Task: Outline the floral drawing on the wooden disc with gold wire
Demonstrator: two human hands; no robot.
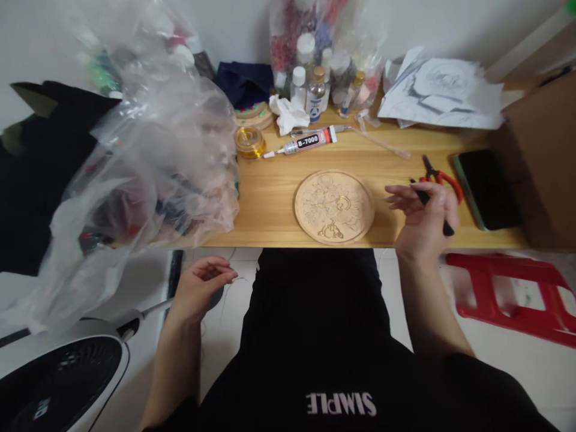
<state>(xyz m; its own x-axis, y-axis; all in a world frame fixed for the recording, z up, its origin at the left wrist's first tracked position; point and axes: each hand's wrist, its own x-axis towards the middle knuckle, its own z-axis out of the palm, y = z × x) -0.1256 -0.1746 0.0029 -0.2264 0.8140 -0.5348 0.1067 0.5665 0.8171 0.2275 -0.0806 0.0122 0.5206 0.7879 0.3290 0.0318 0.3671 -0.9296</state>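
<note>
Past the table's front edge, low on the left, my left hand [203,283] has thumb and fingertips pinched together. A thin pale strand [242,278] trails from that pinch; whether it is thread or wire I cannot tell. Over the table's right part, my right hand [427,222] is closed around a slim black pen-like tool [422,195], its far tip pointing up and left. Between the hands lies a round wooden disc [335,207] with a line drawing of flowers. Gold outlines cover a small figure near its lower edge and a ring right of its middle.
Red-handled pliers [443,177] and a phone [486,189] lie right, beside a cardboard box [544,162]. Behind are a glue tube [310,141], a gold wire spool [250,143], bottles [316,96] and papers [443,90]. Plastic bags [180,144] fill the left; a fan [63,378] stands below.
</note>
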